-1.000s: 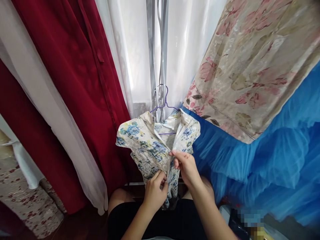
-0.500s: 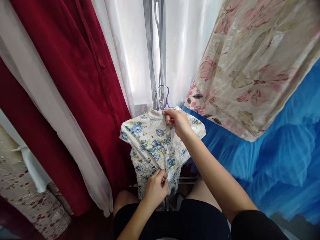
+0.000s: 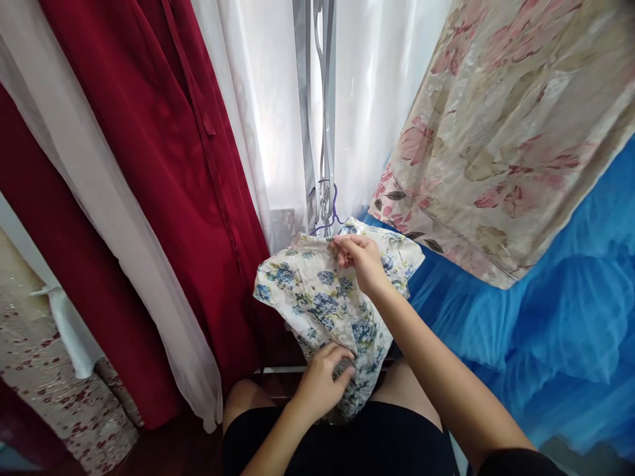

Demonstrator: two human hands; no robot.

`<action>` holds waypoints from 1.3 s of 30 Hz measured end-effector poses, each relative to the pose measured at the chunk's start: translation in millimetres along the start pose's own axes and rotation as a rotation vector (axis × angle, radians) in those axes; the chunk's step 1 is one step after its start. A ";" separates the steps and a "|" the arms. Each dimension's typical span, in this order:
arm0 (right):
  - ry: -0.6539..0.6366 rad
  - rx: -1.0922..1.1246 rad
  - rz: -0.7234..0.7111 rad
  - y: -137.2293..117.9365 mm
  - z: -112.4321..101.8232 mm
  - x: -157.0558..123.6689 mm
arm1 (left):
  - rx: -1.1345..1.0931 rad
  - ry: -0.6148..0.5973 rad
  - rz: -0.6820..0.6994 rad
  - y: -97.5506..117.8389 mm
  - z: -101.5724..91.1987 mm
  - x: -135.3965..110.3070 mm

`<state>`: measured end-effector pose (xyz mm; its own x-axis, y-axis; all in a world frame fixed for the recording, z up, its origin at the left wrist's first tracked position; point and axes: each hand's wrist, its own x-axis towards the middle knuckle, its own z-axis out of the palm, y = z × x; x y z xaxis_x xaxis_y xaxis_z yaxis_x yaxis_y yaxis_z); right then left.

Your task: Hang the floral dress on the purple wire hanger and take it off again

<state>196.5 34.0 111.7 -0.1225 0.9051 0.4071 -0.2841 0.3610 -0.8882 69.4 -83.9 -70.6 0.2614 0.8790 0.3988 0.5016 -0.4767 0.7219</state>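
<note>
A small cream dress with blue flowers (image 3: 317,301) hangs on a purple wire hanger (image 3: 331,211) from a metal rack pole (image 3: 317,112). My right hand (image 3: 360,258) pinches the dress at its collar, just under the hanger hook. My left hand (image 3: 322,383) grips the lower front of the dress, bunching the cloth near my lap. My legs in black shorts (image 3: 342,439) are below.
A dark red garment (image 3: 163,172) and sheer white fabric (image 3: 84,178) hang at the left. A cream pink-flowered garment (image 3: 506,132) and a blue tulle skirt (image 3: 536,311) hang at the right. A pale red-speckled cloth (image 3: 54,390) is at lower left. White curtain behind.
My right hand rose from the dress's middle front to its collar, closing the open front. The left hand kept its hold on the lower cloth and shifted slightly right.
</note>
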 end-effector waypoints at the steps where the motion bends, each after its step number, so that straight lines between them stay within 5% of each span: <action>1: 0.013 -0.004 0.005 3.6 -6.5 -2.7 | 0.005 0.118 0.042 -4.0 -11.7 6.1; 4: 0.000 -0.027 0.028 13.3 -17.8 -8.8 | 0.075 0.599 0.147 -4.6 -59.7 35.3; 7: -0.022 -0.048 0.063 19.9 -18.1 -12.0 | 0.174 0.843 0.253 14.3 -103.3 66.8; 9: -0.037 -0.055 0.080 22.2 -14.7 -13.7 | 0.199 0.826 0.331 33.3 -117.7 83.0; 15: -0.023 -0.103 -0.055 23.1 -6.5 -21.1 | 0.399 0.357 0.412 71.7 -116.0 125.9; 18: 0.002 -0.170 -0.121 27.3 -9.9 -15.6 | 0.534 0.315 0.421 76.9 -115.5 148.1; 22: -0.002 -0.296 -0.119 42.7 -17.8 0.5 | 0.534 0.432 0.442 84.2 -125.2 158.8; 25: -0.060 -0.366 -0.029 56.4 -21.6 1.6 | 0.406 0.620 0.365 71.5 -152.2 153.6; 30: -0.097 -0.292 0.052 70.1 -14.1 -24.0 | 0.075 0.868 0.063 -18.2 -204.3 128.2; 32: -0.103 -0.221 0.085 74.4 -7.2 -33.7 | -0.142 0.906 -0.122 -58.7 -199.9 110.9; 34: -0.079 -0.129 0.126 80.4 -3.2 -40.9 | -0.184 0.875 -0.202 -87.4 -174.1 89.6; 39: 0.232 0.129 0.175 104.3 -30.8 -71.8 | -0.259 0.691 -0.225 -99.9 -59.8 42.3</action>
<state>204.9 13.7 -16.7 0.0362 0.9834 0.1776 -0.3980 0.1772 -0.9001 -19.0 0.2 -92.0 -0.4412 0.7887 0.4280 0.2503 -0.3499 0.9027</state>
